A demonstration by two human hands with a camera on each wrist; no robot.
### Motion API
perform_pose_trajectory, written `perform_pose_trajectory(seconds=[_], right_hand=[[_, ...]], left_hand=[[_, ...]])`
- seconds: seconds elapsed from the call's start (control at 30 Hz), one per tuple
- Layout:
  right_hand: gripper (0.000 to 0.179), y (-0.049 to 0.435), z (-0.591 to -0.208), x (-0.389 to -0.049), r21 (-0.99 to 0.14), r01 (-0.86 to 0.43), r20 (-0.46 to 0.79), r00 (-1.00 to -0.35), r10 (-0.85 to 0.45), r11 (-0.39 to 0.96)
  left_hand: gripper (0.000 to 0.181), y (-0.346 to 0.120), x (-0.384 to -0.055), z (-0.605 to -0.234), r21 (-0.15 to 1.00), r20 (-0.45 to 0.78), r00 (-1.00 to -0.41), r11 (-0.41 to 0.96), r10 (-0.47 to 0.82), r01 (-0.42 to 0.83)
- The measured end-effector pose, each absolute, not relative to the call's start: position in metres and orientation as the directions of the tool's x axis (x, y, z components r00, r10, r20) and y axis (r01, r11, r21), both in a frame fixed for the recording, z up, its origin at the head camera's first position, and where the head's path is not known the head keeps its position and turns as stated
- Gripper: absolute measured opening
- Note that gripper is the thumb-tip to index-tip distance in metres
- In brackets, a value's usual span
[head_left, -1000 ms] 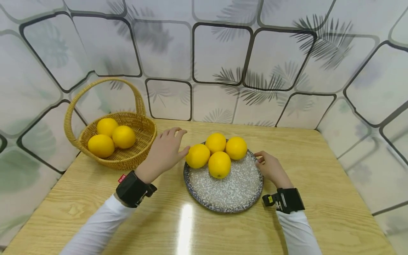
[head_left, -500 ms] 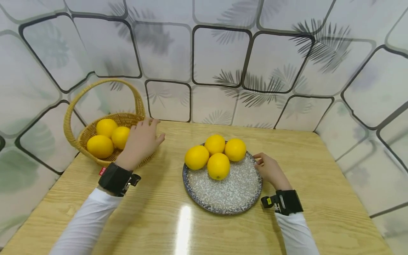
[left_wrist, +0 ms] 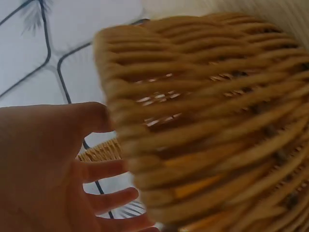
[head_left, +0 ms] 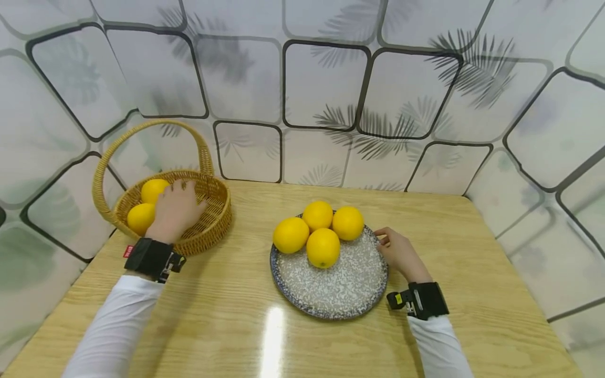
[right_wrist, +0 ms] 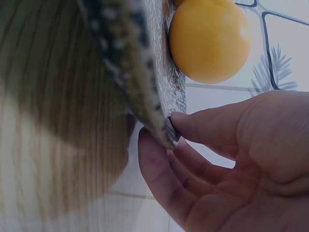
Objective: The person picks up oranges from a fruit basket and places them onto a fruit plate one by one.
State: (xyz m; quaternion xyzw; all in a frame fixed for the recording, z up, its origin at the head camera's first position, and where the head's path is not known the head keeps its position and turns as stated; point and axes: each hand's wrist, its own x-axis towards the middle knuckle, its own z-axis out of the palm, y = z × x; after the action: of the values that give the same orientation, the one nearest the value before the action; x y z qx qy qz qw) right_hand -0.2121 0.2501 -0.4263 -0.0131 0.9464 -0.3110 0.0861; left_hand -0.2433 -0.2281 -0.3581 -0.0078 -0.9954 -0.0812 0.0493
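My left hand (head_left: 176, 211) is over the wicker basket (head_left: 214, 231) at the left, fingers spread above the oranges (head_left: 141, 218) in it. Two oranges show beside the hand; whatever lies under the palm is hidden. In the left wrist view the woven rim (left_wrist: 135, 121) covers part of the outstretched fingers (left_wrist: 108, 199). My right hand (head_left: 400, 254) pinches the right edge of a round speckled grey plate (head_left: 347, 289) with a dark rim. The right wrist view shows thumb and fingers on both faces of that rim (right_wrist: 140, 92). Several oranges (head_left: 323, 248) sit together on the plate's far left part.
The basket's tall arched handle (head_left: 101, 173) rises over its left and back. A patterned wall (head_left: 321, 84) closes off the back and both sides of the wooden table (head_left: 227, 315). A small red tag (head_left: 128, 251) hangs at the basket's front.
The left hand has moved left from beside the plate to over the basket, covering one orange there. The right hand stays at the plate's edge, and the plate's oranges keep their places.
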Motion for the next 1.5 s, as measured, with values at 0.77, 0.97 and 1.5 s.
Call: perform_pose_trajectory(seconds=[0.77, 0.97, 1.5], right_hand=[[0.043, 0.247, -0.424, -0.212, -0.600, 0.056, -0.180, -0.981, -0.067, 0.798], [0.043, 0.247, -0.424, -0.212, -0.597, 0.050, -0.171, -0.983, -0.067, 0.801], [0.043, 0.247, -0.424, -0.212, -0.605, 0.054, -0.180, -0.981, -0.070, 0.794]], left_hand=[[0.060, -0.235, -0.244, -0.371, 0.125, 0.150, -0.988, 0.990, 0.048, 0.067], [0.063, -0.232, -0.245, -0.373, 0.134, 0.143, -0.987, 0.987, 0.067, 0.087], [0.087, -0.237, -0.247, -0.383, 0.294, -0.126, -0.990, 0.956, 0.060, 0.020]])
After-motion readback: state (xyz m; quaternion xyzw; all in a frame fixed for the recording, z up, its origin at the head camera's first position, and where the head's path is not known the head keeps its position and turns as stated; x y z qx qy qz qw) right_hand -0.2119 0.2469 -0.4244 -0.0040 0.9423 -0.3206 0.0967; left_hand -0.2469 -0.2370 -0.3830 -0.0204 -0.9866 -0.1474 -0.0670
